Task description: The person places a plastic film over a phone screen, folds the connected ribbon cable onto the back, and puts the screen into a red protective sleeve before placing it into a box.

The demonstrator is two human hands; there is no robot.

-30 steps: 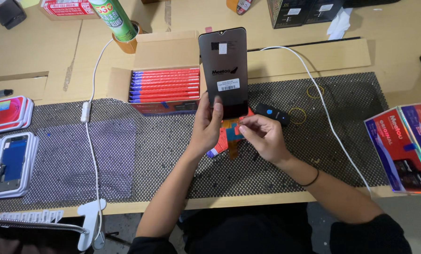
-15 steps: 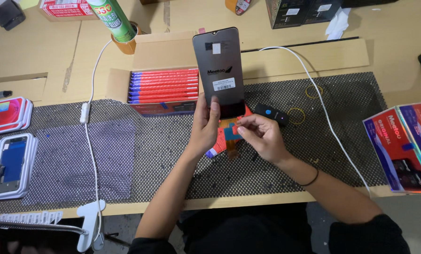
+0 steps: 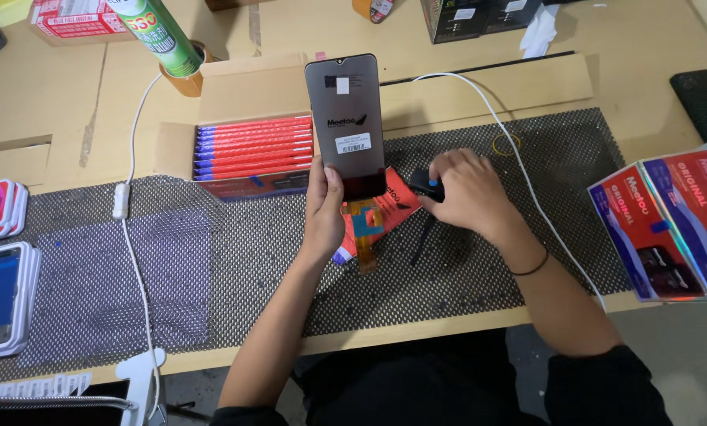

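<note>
Change: right hand (image 3: 460, 193) has left the orange flex ribbon (image 3: 367, 229) under the phone screen panel (image 3: 346, 126) and gone off to the right of the panel, onto a small black device (image 3: 426, 185); the panel stays upright.
Desk (image 3: 464, 67): brown cardboard-covered top, running behind and around the panel.
Mesh mat (image 3: 251, 252): dark netted sheet beneath the panel and both hands.
Open box (image 3: 247, 146): just left of the panel, packed with red and blue flat packs on edge.
Red cartons (image 3: 669, 217): far right of the panel, at the mat's edge.
Phone screen panel: dark, held upright, back face with stickers toward the camera, ribbon hanging below.
Left hand (image 3: 326, 209): grip clamped on the panel's lower edge.
Right hand: fingers closed together over the black device.
White cable (image 3: 519, 166): curves away right of the panel.
Red packet (image 3: 389, 209): lying flat just below the panel.
</note>
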